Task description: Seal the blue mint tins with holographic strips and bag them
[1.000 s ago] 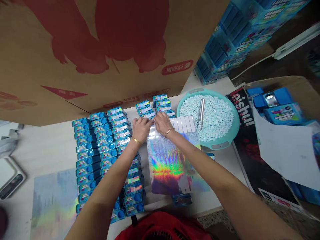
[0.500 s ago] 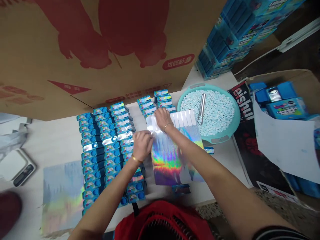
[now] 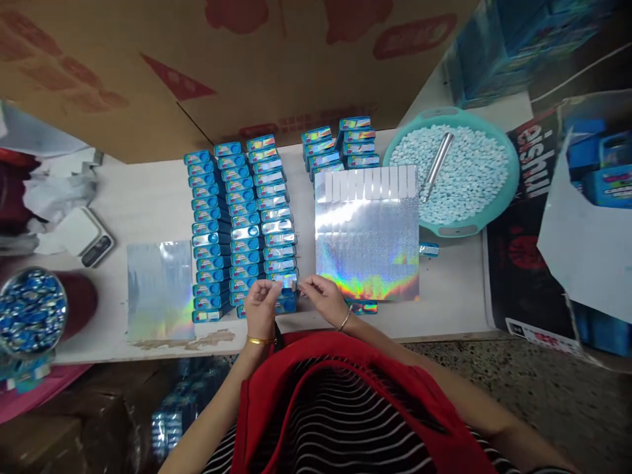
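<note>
Two bare hands: the left hand [image 3: 261, 308] and right hand [image 3: 326, 301] are facing each other.
Small shiny silver strip [image 3: 288, 279]: it is lying between them, atop a column of slim blue tins [image 3: 280, 251], its long axis running left to right.
Left grip: nearer, fingertips overlapping the strip's left end; whether they are pinching it cannot be told.
Right grip: thumb and finger are sitting close together beside the right end, any hold unclear.

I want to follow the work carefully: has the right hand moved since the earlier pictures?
Yes. Judged against the teal basin, the right hand is now lower in the view and farther to the left.
</note>
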`<state>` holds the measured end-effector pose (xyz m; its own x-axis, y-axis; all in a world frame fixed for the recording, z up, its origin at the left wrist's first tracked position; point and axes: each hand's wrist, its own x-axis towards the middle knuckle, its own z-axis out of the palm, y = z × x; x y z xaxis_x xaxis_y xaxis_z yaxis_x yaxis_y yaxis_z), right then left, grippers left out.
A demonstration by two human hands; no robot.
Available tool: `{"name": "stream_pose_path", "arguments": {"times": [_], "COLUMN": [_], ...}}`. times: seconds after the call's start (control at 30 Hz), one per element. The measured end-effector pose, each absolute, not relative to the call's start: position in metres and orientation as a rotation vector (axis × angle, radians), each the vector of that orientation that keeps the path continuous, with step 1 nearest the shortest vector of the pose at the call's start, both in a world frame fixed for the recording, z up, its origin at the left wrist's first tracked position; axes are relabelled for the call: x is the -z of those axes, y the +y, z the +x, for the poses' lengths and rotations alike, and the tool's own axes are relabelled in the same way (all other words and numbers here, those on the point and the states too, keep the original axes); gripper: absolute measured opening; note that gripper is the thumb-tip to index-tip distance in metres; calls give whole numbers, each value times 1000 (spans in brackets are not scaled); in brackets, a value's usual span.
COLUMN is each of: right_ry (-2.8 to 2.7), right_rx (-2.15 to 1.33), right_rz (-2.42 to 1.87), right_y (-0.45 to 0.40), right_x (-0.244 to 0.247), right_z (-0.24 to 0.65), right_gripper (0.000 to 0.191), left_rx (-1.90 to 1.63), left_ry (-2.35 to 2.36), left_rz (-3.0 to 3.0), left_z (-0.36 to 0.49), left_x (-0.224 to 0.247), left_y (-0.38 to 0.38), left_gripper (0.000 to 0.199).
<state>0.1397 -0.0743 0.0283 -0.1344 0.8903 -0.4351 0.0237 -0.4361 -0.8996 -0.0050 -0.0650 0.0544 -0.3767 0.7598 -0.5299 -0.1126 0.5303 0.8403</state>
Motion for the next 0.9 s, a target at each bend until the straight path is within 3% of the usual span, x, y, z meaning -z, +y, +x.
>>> {"name": "stream_pose_path", "arguments": {"times": [0.27, 0.43, 0.7, 0.9], "right_ry": [-1212, -1013, -1156, -1385], "right_rx": [-1487, -1716, -1563, -1386], "right_rz": [-1568, -1593, -1614, -1773], "right_y": [-86, -92, -96, -95], "right_x": [-9, -1, 14, 16], "right_z": [137, 129, 124, 121], "right_gripper": [36, 52, 34, 23], "left_rx": [-1104, -1124, -985, -679], "left_ry": [1782, 1703, 1825, 2129], "left_rz": [434, 506, 744, 1315], "left_z": [-18, -18, -26, -30], "left_x": [-34, -34, -14, -7], "left_y": [-96, -99, -105, -107], "left_gripper": [35, 31, 24, 13]}}
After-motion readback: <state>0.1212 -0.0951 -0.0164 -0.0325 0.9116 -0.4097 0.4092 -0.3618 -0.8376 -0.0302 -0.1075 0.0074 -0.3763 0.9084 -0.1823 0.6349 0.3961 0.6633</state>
